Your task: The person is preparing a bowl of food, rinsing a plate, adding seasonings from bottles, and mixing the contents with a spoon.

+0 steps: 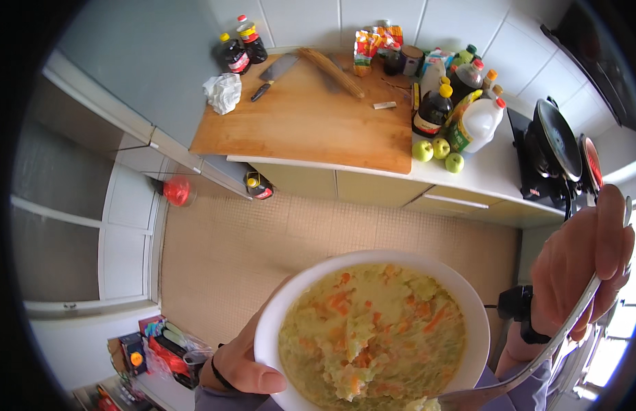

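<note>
My left hand grips the left side of a white bowl, thumb on its rim. The bowl holds pale yellow-green soup with shredded vegetables and orange bits. My right hand, a black band at its wrist, has its fingers closed round the long handle of a steel ladle, raised at the right of the bowl. The ladle's end is low at the bowl's front right, with some food at it, partly cut off by the lower edge.
A wooden board with a knife lies on the far counter, beside bottles and green apples. Pans sit on the stove at right. A bottle stands on the floor. Packages are piled at lower left.
</note>
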Demonstrator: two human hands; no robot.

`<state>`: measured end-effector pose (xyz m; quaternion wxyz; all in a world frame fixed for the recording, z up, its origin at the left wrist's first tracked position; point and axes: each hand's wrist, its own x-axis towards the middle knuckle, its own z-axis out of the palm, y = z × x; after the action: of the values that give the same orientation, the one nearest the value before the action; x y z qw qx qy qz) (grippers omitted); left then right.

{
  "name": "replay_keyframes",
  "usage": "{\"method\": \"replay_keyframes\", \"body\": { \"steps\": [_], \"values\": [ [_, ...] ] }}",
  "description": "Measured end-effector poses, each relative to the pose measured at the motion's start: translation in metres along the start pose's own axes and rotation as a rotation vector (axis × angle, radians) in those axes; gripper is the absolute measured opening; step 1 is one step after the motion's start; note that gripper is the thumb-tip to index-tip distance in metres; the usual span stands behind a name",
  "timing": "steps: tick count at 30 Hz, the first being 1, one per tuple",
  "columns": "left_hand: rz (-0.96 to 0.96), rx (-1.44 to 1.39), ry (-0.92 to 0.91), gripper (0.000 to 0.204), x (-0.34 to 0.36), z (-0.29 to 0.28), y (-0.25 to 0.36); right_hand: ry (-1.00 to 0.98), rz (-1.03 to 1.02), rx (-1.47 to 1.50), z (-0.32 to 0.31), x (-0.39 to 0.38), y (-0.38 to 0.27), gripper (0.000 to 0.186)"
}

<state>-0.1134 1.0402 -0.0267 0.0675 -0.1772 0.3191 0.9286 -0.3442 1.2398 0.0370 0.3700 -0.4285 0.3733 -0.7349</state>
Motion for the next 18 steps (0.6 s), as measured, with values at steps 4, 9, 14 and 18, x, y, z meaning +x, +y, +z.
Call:
{"method": "replay_keyframes", "body": {
  "steps": [4,9,14,18],
  "values": [
    [-0.099,-0.007,-0.103,0.097,0.013,-0.024,0.033,0.089,-0.003,0.008,0.011,0.008,0.010,0.026],
    [-0.202,-0.029,-0.186,0.096,0.033,-0.037,0.054,0.125,0.006,-0.119,0.018,0.003,0.010,0.026],
    [-0.258,-0.046,-0.262,0.095,0.049,-0.045,0.048,-0.126,0.162,-0.131,0.018,0.017,0.003,0.013],
    [-0.121,-0.101,-0.504,0.096,0.057,-0.038,0.045,-0.230,-0.394,0.180,0.019,0.013,0.019,0.036]
  ]
}}
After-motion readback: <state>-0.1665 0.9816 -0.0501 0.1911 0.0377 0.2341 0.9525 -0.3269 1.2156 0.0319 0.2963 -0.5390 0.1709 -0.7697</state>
